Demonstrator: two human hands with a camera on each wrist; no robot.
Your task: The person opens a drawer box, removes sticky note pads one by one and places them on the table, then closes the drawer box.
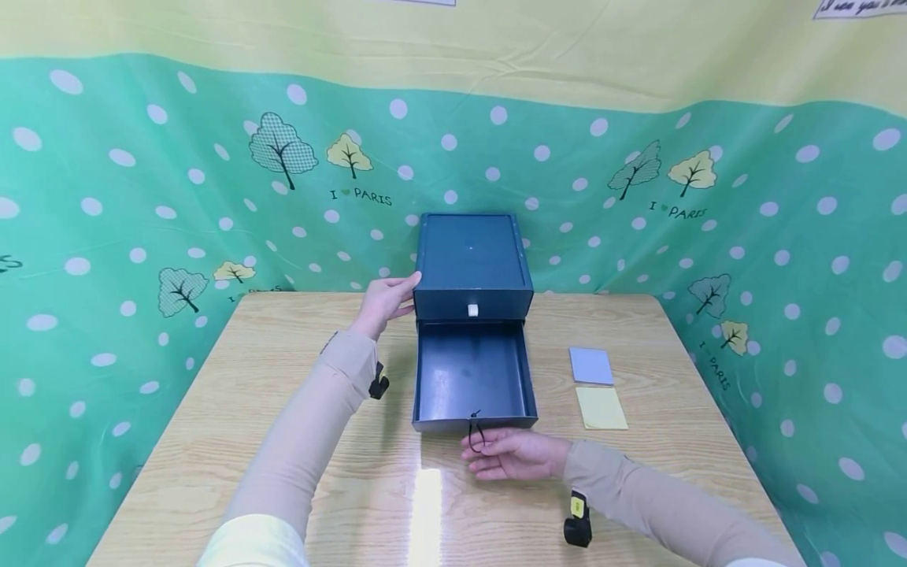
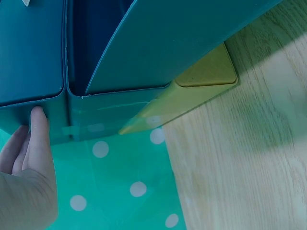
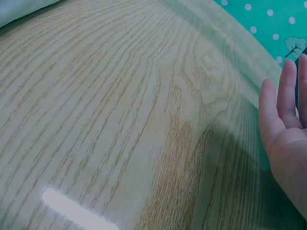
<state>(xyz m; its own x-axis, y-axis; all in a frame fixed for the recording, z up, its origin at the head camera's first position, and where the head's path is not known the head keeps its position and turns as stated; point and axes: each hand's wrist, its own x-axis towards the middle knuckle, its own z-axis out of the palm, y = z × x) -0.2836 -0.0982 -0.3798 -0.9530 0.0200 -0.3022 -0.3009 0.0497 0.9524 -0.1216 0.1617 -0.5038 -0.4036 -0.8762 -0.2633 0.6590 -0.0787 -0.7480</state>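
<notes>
A dark blue drawer unit (image 1: 471, 252) stands at the back middle of the table. Its upper drawer is closed and has a white knob (image 1: 472, 310). Below it, the lower drawer (image 1: 471, 370) is pulled out, with nothing inside, and a black cord loop (image 1: 476, 437) hangs from its front. My left hand (image 1: 386, 303) rests on the unit's left side, fingers fairly straight; the left wrist view shows its fingertips on the blue wall. My right hand (image 1: 517, 454) is beneath the drawer front, palm up, fingers extended beside the loop. Whether a finger passes through the loop is unclear.
Right of the drawer lie a blue square pad (image 1: 591, 366) and a yellow square pad (image 1: 602, 408). A yellow box-like part (image 2: 208, 69) shows under the blue drawer in the left wrist view. Green dotted cloth (image 1: 460, 150) hangs behind and beside the wooden table (image 1: 283, 339).
</notes>
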